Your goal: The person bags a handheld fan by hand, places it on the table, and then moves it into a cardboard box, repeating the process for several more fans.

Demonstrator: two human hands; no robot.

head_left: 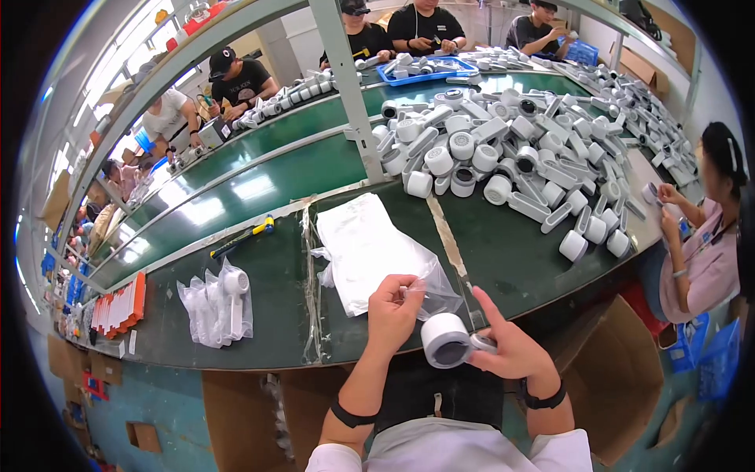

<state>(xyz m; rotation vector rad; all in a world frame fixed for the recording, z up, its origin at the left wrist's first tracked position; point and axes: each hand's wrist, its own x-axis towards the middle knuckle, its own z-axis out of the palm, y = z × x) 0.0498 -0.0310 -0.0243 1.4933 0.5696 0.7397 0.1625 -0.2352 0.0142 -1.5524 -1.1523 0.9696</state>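
My left hand (389,315) pinches the edge of a clear plastic bag (442,289) at the near corner of a stack of thin white bags (354,240). In my right hand (515,350) is a white and grey round-headed device with a short handle (445,337). The fingers close round its handle while the index finger points up and away. The device's dark round opening faces toward me. It is just beside the bag edge, at the table's near side. Left of the stack, several devices lie in clear bags (216,307).
A large heap of similar devices (503,149) covers the table's right side. A yellow and black hammer-like tool (244,236) and orange-edged cards (119,305) lie to the left. A metal post (351,94) rises behind the bags. A co-worker (700,236) sits at right; a cardboard box (609,377) stands below.
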